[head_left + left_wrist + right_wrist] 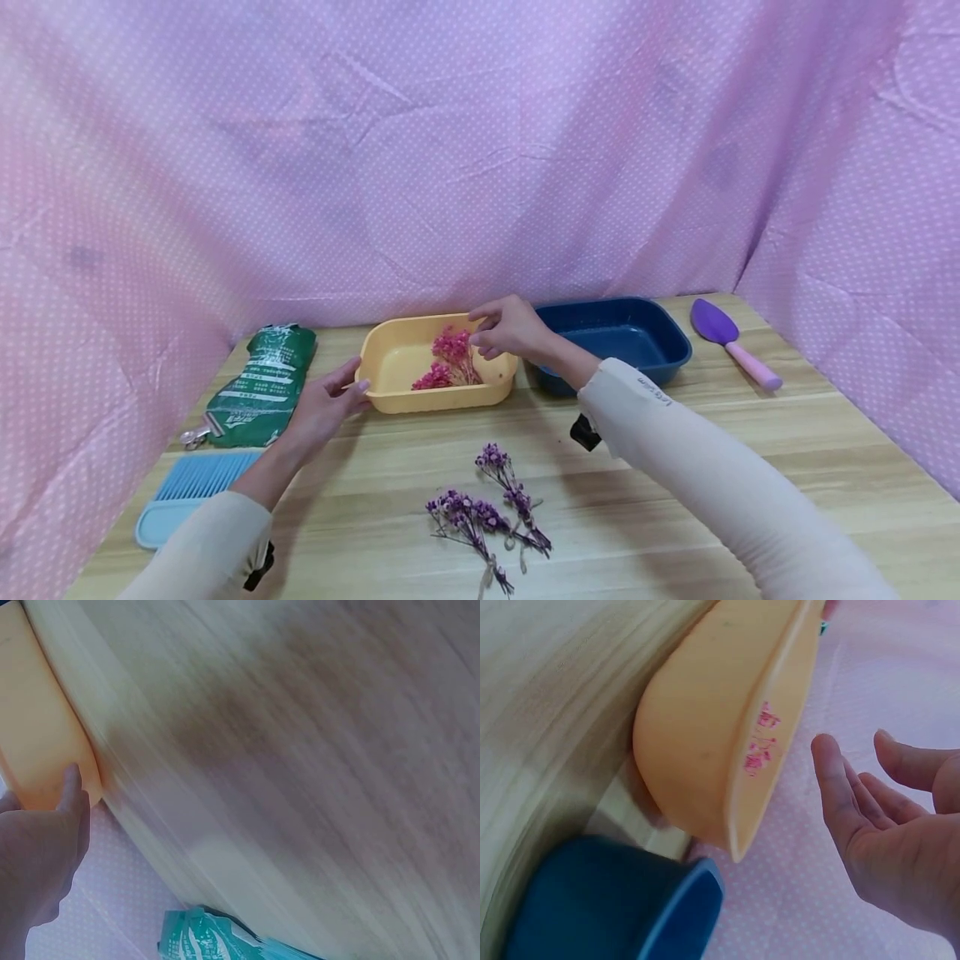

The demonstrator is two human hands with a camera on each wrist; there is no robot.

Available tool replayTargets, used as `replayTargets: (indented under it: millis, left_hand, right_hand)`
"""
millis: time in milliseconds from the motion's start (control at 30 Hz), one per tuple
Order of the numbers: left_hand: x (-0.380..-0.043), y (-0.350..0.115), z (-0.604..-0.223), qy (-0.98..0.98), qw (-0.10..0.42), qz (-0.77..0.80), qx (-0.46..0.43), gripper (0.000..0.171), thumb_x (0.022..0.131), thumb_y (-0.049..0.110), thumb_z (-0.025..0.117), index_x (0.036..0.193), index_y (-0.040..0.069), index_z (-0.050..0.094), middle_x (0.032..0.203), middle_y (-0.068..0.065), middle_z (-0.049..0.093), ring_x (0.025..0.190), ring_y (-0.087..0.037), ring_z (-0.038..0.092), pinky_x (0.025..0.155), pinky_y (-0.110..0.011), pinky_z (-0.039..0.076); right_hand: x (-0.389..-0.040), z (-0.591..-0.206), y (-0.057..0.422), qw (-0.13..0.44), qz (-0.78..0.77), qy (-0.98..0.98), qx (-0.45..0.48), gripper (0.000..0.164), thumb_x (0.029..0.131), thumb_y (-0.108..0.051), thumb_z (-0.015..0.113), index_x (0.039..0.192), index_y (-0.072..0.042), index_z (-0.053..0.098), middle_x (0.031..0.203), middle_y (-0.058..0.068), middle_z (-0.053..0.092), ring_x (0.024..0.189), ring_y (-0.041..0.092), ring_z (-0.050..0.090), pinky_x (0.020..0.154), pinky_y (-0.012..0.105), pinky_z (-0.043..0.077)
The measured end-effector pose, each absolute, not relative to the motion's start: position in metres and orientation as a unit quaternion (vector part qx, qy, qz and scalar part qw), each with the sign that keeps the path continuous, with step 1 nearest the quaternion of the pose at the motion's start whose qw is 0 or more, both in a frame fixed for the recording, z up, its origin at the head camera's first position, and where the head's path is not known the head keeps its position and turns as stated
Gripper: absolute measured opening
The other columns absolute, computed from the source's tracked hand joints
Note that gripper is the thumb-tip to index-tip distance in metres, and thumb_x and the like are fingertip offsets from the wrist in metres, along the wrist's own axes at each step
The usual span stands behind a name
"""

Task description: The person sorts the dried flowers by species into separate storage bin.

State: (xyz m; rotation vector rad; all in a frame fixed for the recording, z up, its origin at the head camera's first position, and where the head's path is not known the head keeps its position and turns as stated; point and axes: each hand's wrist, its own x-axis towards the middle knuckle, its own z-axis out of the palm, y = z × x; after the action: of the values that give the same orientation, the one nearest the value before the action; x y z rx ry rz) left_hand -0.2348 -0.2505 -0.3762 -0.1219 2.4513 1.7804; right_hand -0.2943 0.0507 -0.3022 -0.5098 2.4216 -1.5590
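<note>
Head view: near the worktop's (637,517) back edge, a yellow tub (435,402) with pink flowers (452,350); left hand (327,408) grips its end, presumably steadying it. Left wrist: fingertip (72,777) against its side. Right wrist: right hand (892,844) hovers empty, thumb and fingers apart.

Creased pink polka-dot fabric (450,167), its dots small and white, hangs as a wall behind and on both sides of a pale wood-grain tabletop (367,517); soft, diffuse light pales the cloth toward the left
</note>
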Motion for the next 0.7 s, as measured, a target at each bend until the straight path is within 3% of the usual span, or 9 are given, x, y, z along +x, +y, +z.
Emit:
replayTargets:
  millis: [500,700]
  left_hand:
    - [-0.234,-0.249,-0.379,0.797,0.038,0.602,-0.024,0.060,0.099,0.015,0.053,0.153,0.010,0.024,0.155,-0.019,0.025,0.125,-0.034,0.050,0.098,-0.037,0.048]
    - [-0.233,-0.249,-0.378,0.799,0.038,0.599,-0.026,0.061,0.099,0.015,0.053,0.153,0.010,0.024,0.155,-0.021,0.026,0.126,-0.034,0.050,0.097,-0.037,0.048]
  right_hand:
    - [-0.253,-0.286,0.123,0.100,-0.543,0.813,-0.186,0.040,0.089,0.000,0.065,0.128,0.004,0.057,0.105,0.022,0.065,0.087,0.026,0.068,0.076,0.041,0.060]
    - [-0.240,-0.289,0.158,0.092,-0.529,0.822,-0.191,0.040,0.090,-0.002,0.065,0.129,0.004,0.056,0.107,0.021,0.066,0.093,0.032,0.067,0.077,0.043,0.060]
